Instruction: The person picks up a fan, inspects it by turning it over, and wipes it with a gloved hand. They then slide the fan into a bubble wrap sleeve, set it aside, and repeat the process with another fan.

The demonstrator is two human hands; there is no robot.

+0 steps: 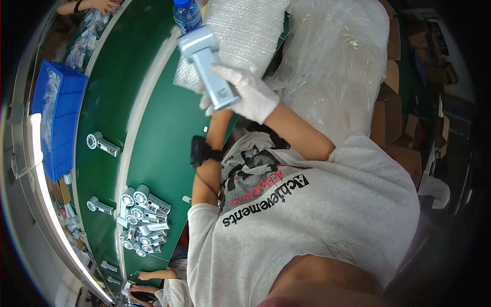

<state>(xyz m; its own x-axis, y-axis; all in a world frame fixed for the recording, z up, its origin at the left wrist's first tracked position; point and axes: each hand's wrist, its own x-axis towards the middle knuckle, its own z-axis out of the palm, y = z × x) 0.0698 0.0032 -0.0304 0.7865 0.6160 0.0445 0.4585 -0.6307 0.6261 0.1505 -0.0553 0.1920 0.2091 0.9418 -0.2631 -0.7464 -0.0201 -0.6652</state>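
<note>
A pale blue handheld device with a T-shaped head and a straight handle is held up over the green table, its head toward the far side. My right hand, in a white glove, grips the handle from the right with the thumb lying along it. My left hand, also gloved, is closed at the lower end of the handle; the device hides most of it. A black band is on my left wrist. Just beyond the device are a sheet of bubble wrap and a blue-capped bottle.
Similar devices with round heads lie in a pile at the near left. Single ones sit on the green strip beyond a metal rail. A blue bin holds clear bags. Clear plastic sheeting and cardboard boxes are right. Other people's arms show.
</note>
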